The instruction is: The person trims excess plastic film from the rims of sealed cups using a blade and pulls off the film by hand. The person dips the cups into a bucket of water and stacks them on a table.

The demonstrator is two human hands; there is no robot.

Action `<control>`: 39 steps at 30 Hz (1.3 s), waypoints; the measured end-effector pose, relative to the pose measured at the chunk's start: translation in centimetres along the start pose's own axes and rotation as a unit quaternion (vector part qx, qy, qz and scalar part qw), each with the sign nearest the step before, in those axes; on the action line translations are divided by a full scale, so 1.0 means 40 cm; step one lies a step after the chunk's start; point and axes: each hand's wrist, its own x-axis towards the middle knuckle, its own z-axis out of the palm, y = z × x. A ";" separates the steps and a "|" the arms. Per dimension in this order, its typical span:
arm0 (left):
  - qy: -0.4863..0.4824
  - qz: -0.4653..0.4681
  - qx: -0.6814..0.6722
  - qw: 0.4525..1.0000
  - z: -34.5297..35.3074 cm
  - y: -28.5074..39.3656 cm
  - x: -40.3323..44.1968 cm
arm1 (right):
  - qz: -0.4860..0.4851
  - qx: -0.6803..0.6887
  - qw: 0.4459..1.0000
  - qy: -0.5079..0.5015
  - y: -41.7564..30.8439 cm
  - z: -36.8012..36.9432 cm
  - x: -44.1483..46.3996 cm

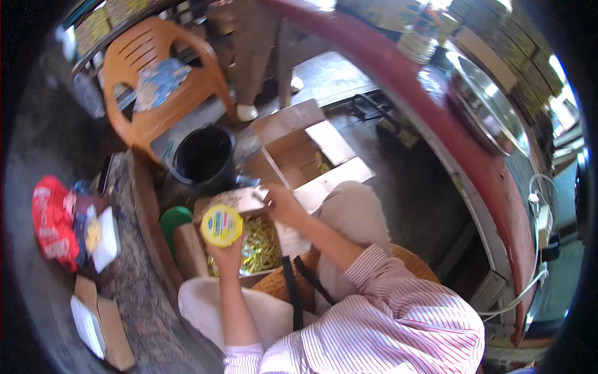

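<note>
My left hand [225,249] is closed around a round tub with a yellow printed lid [222,225], held lid up. Beneath it sits an open cardboard box filled with shiny yellow-green wrapped pieces [263,244], between my knees. My right hand [283,204] is up and to the right, above the box's far flap. Its fingers are curled round a small, thin, dark object [258,196] whose kind I cannot make out.
A black bucket [187,156] and a second open cardboard box [293,153] stand ahead. An orange plastic chair [140,50] holds a blue cloth. Another person's legs [252,56] are behind. To the right runs a red-edged counter [398,68] with a metal basin [489,103].
</note>
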 end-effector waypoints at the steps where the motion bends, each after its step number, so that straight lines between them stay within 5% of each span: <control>1: 0.047 0.054 -0.002 0.997 0.007 0.026 0.003 | 0.018 0.035 0.999 0.035 0.014 0.009 0.011; 5: 0.029 0.029 -0.048 0.998 -0.020 0.056 0.014 | 0.051 0.240 0.969 -0.027 -0.030 -0.049 0.017; 8: 0.024 0.053 -0.062 0.996 -0.034 0.044 0.023 | 0.015 0.243 0.969 -0.032 -0.103 -0.079 0.024; 12: 0.033 0.041 -0.147 0.988 -0.031 0.103 0.020 | -0.071 0.098 0.989 -0.087 -0.284 -0.125 0.043; 19: 0.014 0.112 -0.073 0.991 -0.039 0.109 0.032 | -0.264 -0.096 0.950 -0.139 -0.416 -0.097 0.059; 39: 0.000 0.085 -0.114 0.990 -0.029 0.101 0.039 | -0.233 -0.161 0.947 -0.149 -0.400 -0.025 0.056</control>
